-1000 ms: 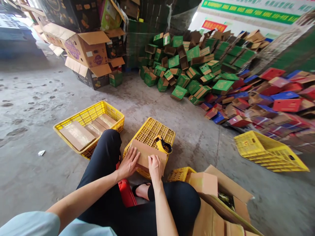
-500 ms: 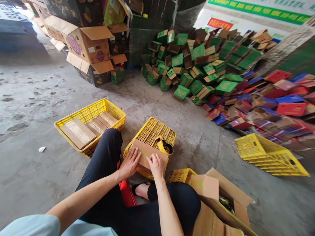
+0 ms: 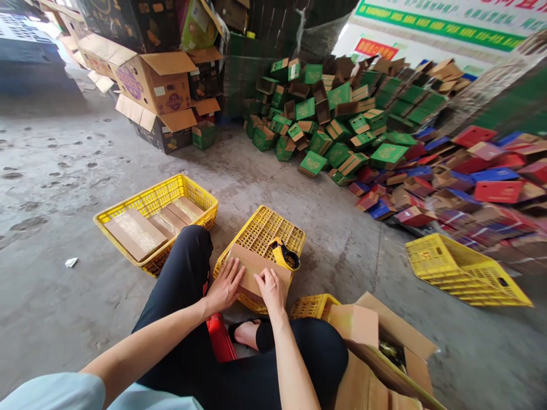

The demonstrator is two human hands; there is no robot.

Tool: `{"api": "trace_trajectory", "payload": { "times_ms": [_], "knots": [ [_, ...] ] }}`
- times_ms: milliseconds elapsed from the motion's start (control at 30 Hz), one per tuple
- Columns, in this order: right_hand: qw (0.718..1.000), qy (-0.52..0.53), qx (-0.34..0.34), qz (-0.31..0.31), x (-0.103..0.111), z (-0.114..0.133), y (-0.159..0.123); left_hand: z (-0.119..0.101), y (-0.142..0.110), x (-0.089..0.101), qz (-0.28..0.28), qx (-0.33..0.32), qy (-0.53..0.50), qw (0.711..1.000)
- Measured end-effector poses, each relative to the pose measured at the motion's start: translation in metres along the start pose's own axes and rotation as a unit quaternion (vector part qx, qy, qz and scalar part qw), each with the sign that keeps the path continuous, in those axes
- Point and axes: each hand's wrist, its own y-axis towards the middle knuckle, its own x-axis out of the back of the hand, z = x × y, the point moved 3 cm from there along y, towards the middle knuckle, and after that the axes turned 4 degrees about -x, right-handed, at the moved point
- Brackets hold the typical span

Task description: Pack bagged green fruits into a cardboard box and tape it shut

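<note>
A small brown cardboard box (image 3: 257, 266) lies across the near part of an upturned yellow plastic crate (image 3: 265, 225) in front of me. On the box's left end my left hand (image 3: 226, 283) lies flat, fingers stretched out and slightly apart. My right hand (image 3: 271, 289) touches the top of the box nearer its right end. Its fingers are bent and drawn together; whatever they pinch, if anything, is hidden. Just beyond the box, a yellow and black tape dispenser (image 3: 285, 254) rests on the crate.
A yellow crate (image 3: 109, 212) at left holds several taped cardboard boxes (image 3: 137, 233). At my right knee stands an open carton (image 3: 354, 324) with dark contents. Another yellow crate (image 3: 464, 273) lies further right. Piles of green boxes (image 3: 314, 162) and red boxes (image 3: 498, 191) lie behind, stacked cartons (image 3: 156, 85) back left.
The view has shifted slightly, so the background sits a little further left. Both hands, the cardboard box and the tape dispenser keep practically the same positions.
</note>
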Motion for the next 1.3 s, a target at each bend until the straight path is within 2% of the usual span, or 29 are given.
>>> {"api": "trace_trajectory", "payload": {
  "times_ms": [133, 267, 367, 500, 667, 867, 1067, 1200, 1300],
  "knots": [
    [0.999, 0.037, 0.013, 0.018, 0.002, -0.006, -0.009, 0.0, 0.001, -0.001, 0.002, 0.004, 0.002, 1.0],
    [0.994, 0.103, -0.023, -0.034, -0.001, -0.014, -0.019, 0.0, 0.001, -0.001, 0.006, 0.007, 0.001, 1.0],
    [0.995, 0.076, -0.026, -0.059, -0.006, -0.009, -0.027, 0.0, 0.001, 0.0, 0.009, 0.003, 0.005, 1.0],
    [0.997, 0.045, 0.01, -0.055, -0.004, 0.0, -0.037, 0.0, 0.0, -0.001, 0.011, -0.001, 0.008, 1.0],
    [0.997, 0.046, 0.05, -0.027, 0.002, -0.011, -0.051, 0.001, 0.0, 0.0, 0.017, -0.001, 0.01, 1.0],
    [0.982, 0.026, -0.085, -0.165, -0.001, -0.043, -0.069, -0.001, 0.002, -0.001, 0.025, 0.004, 0.015, 1.0],
    [0.984, 0.021, -0.093, -0.15, -0.014, -0.04, -0.078, -0.025, 0.01, -0.015, 0.026, 0.04, 0.04, 0.998],
    [0.984, 0.035, -0.095, -0.144, -0.015, -0.039, -0.079, -0.054, 0.02, -0.024, 0.048, 0.031, 0.03, 0.998],
    [0.984, 0.04, -0.097, -0.143, -0.016, -0.041, -0.08, -0.075, 0.027, -0.028, 0.068, 0.0, -0.003, 0.998]
  ]
}}
